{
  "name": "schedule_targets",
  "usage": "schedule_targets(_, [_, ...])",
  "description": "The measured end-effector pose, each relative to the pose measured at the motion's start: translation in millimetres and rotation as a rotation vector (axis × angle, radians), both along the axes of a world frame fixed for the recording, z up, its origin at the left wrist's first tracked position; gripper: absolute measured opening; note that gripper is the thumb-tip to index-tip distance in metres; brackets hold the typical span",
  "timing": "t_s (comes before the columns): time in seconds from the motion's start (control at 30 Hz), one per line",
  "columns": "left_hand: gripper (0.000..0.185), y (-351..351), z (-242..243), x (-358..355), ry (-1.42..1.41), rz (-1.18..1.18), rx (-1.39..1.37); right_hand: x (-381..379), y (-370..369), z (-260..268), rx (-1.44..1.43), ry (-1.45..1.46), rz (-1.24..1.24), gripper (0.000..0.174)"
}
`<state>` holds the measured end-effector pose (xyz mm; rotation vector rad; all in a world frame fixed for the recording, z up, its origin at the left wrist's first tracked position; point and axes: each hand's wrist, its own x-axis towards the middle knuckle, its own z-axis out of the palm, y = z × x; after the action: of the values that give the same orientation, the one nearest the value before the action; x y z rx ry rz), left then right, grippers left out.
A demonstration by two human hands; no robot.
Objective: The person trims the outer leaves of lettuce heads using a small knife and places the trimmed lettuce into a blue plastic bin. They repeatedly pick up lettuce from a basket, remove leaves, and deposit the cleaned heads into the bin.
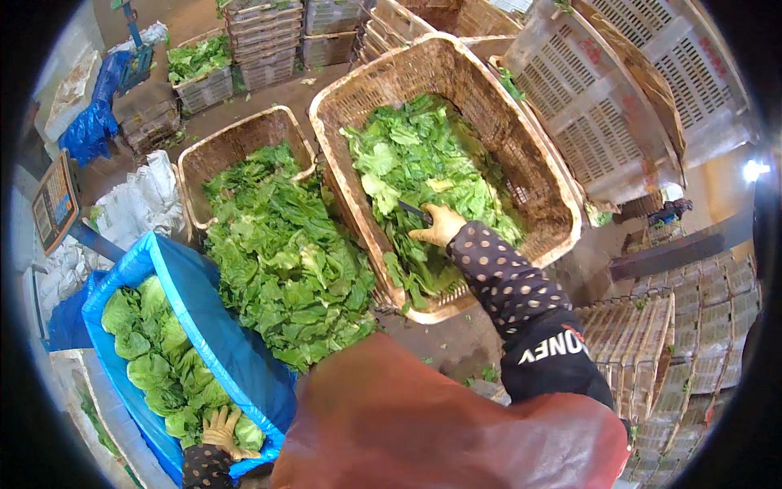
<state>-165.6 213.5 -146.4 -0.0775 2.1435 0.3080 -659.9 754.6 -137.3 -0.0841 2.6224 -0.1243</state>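
Note:
My left hand, gloved, rests with fingers spread on trimmed lettuce heads in a crate lined with blue plastic. Over the large brown plastic crate is my right hand, also gloved. It holds a dark-bladed knife, whose handle is hidden by the fingers. Beneath it, loose lettuce leaves lie in the crate. Between the two crates, a big heap of leaves spills out of a smaller brown crate.
Stacked plastic crates stand at the back, with more at right. Tall pale crates lean beside the large one. A scale display on a blue post and white sacks are at left. A red-brown apron covers my front.

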Motion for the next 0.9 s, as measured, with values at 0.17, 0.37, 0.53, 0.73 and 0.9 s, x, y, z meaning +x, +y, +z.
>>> schedule_targets(0.17, [0.085,28.2,59.4,-107.0,0.353,0.358,-0.059,-16.0,-3.6,-62.2,-0.094,-0.039,-0.145,0.065])
schedule_targets(0.37, [0.102,167.5,15.8,-218.9,0.161,0.887,1.155,43.4,49.9,21.8,-0.828,0.497,-0.402,0.034])
schedule_targets(0.53, [0.097,299.6,-51.9,-310.2,0.554,0.12,1.388,120.2,33.0,69.6,-2.138,0.236,-0.945,0.049])
schedule_targets(0.73, [0.089,269.4,4.5,-356.0,0.598,0.911,2.053,144.3,2.3,76.5,-1.38,-0.214,-0.674,0.065])
schedule_targets(0.9, [0.106,169.6,83.0,-314.4,0.5,0.547,1.666,106.2,11.8,98.4,-0.83,0.207,-0.008,0.036])
